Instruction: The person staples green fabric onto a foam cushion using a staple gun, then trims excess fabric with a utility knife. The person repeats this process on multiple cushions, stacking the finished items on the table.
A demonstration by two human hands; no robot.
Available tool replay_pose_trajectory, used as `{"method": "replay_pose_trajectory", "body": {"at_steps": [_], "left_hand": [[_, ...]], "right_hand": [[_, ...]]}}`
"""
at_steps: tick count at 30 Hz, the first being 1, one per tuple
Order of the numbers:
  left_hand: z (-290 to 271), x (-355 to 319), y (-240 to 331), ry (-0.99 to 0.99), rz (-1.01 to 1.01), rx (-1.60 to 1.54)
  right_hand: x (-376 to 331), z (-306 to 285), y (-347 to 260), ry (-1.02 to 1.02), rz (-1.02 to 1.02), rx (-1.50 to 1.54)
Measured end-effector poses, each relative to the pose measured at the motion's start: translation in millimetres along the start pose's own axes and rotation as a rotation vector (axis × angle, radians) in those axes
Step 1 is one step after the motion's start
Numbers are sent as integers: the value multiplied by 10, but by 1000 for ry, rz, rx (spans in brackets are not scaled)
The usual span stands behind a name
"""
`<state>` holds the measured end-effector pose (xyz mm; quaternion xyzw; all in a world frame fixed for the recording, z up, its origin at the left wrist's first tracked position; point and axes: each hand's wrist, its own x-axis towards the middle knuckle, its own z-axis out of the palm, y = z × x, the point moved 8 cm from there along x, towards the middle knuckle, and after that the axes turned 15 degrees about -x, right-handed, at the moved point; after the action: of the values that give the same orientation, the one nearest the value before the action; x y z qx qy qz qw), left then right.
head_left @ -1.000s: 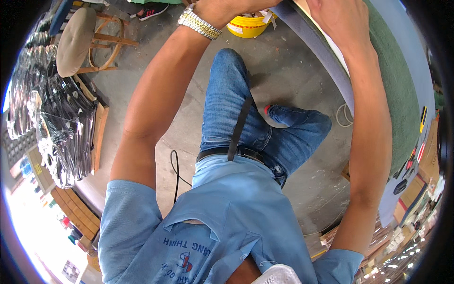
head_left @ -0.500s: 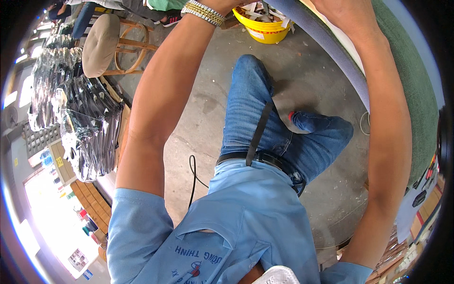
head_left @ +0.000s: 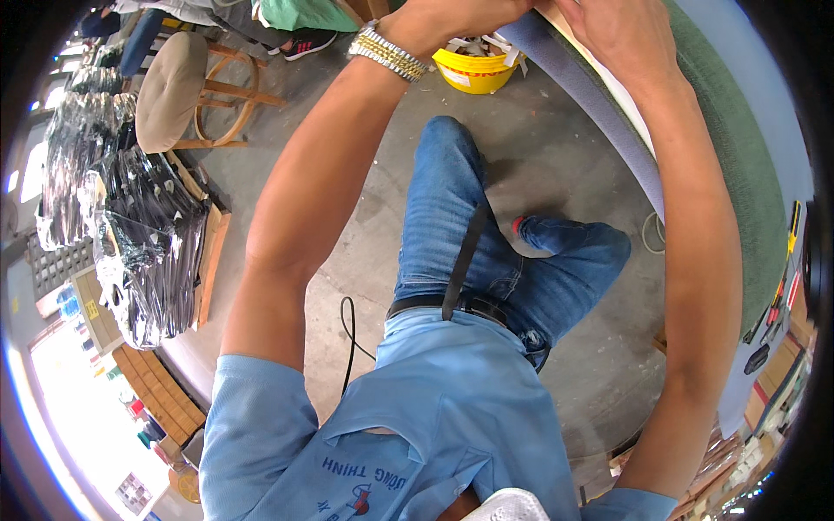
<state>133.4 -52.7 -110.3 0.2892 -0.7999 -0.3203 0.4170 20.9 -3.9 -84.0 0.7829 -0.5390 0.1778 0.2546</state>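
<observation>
At the top edge of the view, my left hand (head_left: 465, 19) reaches in from the left, a metal watch band (head_left: 388, 54) on its wrist. Its partly visible fingers are closed near the edge of a green fabric-covered piece (head_left: 754, 165). Close by on the right, my right hand (head_left: 621, 43) bends its fingers inward over the same edge. A cream strip (head_left: 627, 108) and a grey-blue band (head_left: 584, 95) run along this curved edge beneath my hands. Both sets of fingertips are cut off or hidden, so what they pinch is not visible.
A yellow tub (head_left: 473, 76) of scraps stands on the floor beyond my knee. To the left are a cushioned wooden stool (head_left: 169, 91) and plastic-wrapped dark stacks (head_left: 152, 247). Hand tools (head_left: 773, 313) lie at the right. Another person's shoe (head_left: 310, 43) shows at the top.
My left hand has come further into view and shifted right, toward the right hand. The whole view has shifted slightly, bringing more of the tools at the right into sight.
</observation>
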Motion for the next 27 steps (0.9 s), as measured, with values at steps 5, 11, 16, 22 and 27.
{"method": "replay_pose_trajectory", "body": {"at_steps": [5,11,16,22,27], "left_hand": [[-59,-112,-59,-19,-186,-64],[99,-28,-276,-220,-138,221],[16,54,-175,-174,29,240],[-173,-15,-2,-181,18,389],[285,-15,438,-351,-3,571]], "right_hand": [[56,191,-39,-237,45,-50],[-149,283,64,-135,37,170],[-87,93,128,-231,139,276],[-807,-952,1520,-216,241,478],[-3399,-1199,4949,-159,821,-293]]}}
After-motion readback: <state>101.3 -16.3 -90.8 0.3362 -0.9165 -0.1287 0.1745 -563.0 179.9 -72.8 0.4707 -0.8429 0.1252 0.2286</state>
